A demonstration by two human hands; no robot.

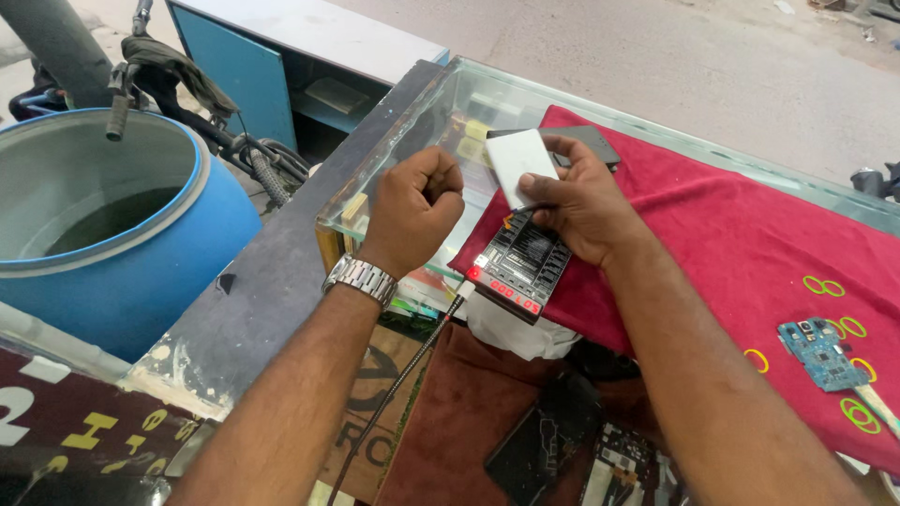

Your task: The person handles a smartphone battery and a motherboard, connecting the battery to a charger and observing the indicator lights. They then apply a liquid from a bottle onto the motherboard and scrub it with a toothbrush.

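Blue drum [141,272]: an open barrel is seen at the far left, off the counter, with dark hoses [262,159] draped behind it.

Counter edge [272,281]: a dark, worn strip runs along the left side of the glass counter [394,159]; the glass corner lies just beside the left wrist.

Left hand [412,208]: it is curled into a tight fist above the counter's left edge, with a metal watch [362,279] on the wrist. Whether anything thin is pinched inside cannot be told.

Cable [403,375]: a braided lead is run up from below the near edge into the tester's near-left corner.

Tester board [521,265]: a dark board with a red lit readout is laid at the near-left corner of the red cloth [750,244], partly overhanging the cloth's edge.

White battery [520,166]: a flat white pack is pinched by the right hand [586,211], tilted, its lower end touching the board's far end.

Grey slab [591,142]: a flat grey piece is left behind the right hand's fingers.

Circuit board [823,354]: a small blue board is placed near the cloth's right edge, among yellow-green rings [825,286].

Risk – the board could likely be dragged off the near edge if the cable is snagged by the left forearm.

Risk – the pack could slip off its contact if tilted further.

Open room: bare cloth is left to the right of the right forearm – the widest free stretch.
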